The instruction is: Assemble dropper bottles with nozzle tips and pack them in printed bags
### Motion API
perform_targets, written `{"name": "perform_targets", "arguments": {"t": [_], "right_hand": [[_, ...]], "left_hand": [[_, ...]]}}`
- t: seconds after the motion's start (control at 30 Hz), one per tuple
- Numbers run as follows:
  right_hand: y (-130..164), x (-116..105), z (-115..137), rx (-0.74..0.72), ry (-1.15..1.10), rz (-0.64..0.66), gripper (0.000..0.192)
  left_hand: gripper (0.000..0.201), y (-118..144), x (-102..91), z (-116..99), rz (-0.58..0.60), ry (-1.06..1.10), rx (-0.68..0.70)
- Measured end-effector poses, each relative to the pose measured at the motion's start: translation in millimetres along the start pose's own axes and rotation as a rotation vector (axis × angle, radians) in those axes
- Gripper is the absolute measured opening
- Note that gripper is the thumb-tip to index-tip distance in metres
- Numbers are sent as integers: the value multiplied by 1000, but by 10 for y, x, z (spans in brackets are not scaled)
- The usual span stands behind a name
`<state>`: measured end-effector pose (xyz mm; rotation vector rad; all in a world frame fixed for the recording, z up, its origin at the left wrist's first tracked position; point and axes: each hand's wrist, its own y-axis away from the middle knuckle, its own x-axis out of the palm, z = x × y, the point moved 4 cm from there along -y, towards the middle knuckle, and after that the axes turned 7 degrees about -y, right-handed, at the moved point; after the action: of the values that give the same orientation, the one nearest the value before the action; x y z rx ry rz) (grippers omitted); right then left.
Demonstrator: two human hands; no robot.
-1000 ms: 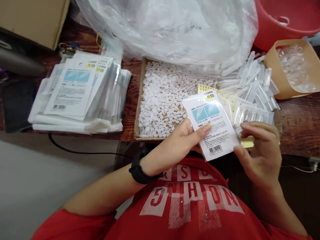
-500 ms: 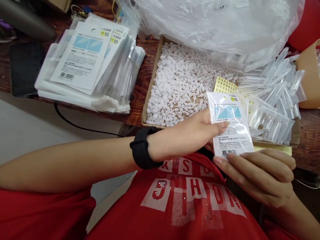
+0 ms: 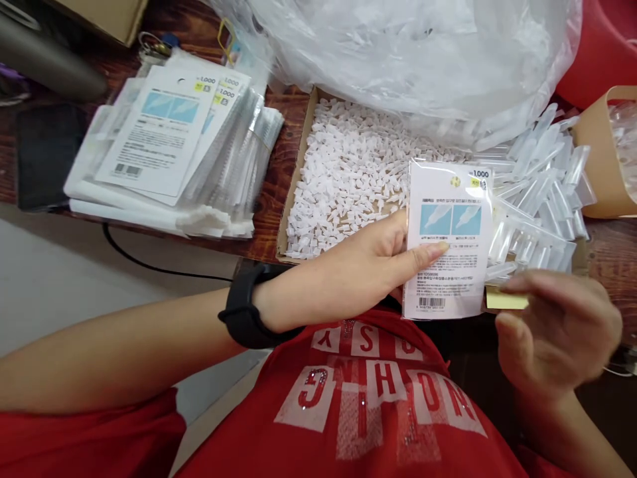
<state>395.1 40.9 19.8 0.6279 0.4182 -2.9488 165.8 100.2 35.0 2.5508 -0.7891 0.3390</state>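
Observation:
My left hand pinches a printed card in a clear plastic sleeve, thumb on its front and the other fingers hidden behind. The card bears two blue pictures, a price and a barcode. Just right of the card, my right hand is raised, slightly blurred, its thumb and forefinger apart with nothing visible between them. A pale yellow paper edge shows beyond the fingers of that hand. Behind the card stands a shallow cardboard tray of small white plastic tips.
Clear plastic tubes are heaped at the tray's right, by a tan container. A large clear plastic bag covers the back. At left lie stacked cards and clear sleeves, a dark phone and a black cable.
My right hand has let go of the card's lower edge and moved right. The card is now more upright and flat to view, and it hides the dotted yellow sticker sheet seen before.

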Motion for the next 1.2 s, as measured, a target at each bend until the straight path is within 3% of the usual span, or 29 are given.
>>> {"name": "perform_targets", "arguments": {"t": [0.07, 0.17, 0.27, 0.43, 0.63, 0.83, 0.97, 1.1, 1.2], "right_hand": [[-53, 97, 32, 98, -138, -125, 55], [-77, 266, 10, 259, -315, -80, 52], [-47, 255, -35, 275, -367, -161, 51], [23, 253, -98, 327, -470, -166, 48], [176, 260, -41, 277, -516, -273, 32], [213, 298, 65, 390, -699, -359, 35], [159, 380, 31, 484, -862, -270, 34], [171, 339, -22, 381, -859, -171, 22], [201, 291, -12, 308, -805, -149, 28]], "left_hand": [[25, 8, 14, 17, 35, 38, 3], [37, 34, 41, 67, 37, 64, -28], [55, 69, 93, 148, 58, 88, -93], [57, 97, 125, 272, 51, 148, -215], [41, 151, 179, 246, 136, 163, -206], [26, 243, 247, 222, 180, 182, -177], [29, 306, 213, 302, 195, 163, -197], [27, 358, 106, 346, 62, 107, -183], [24, 377, 65, 344, -9, 19, -148]]}}
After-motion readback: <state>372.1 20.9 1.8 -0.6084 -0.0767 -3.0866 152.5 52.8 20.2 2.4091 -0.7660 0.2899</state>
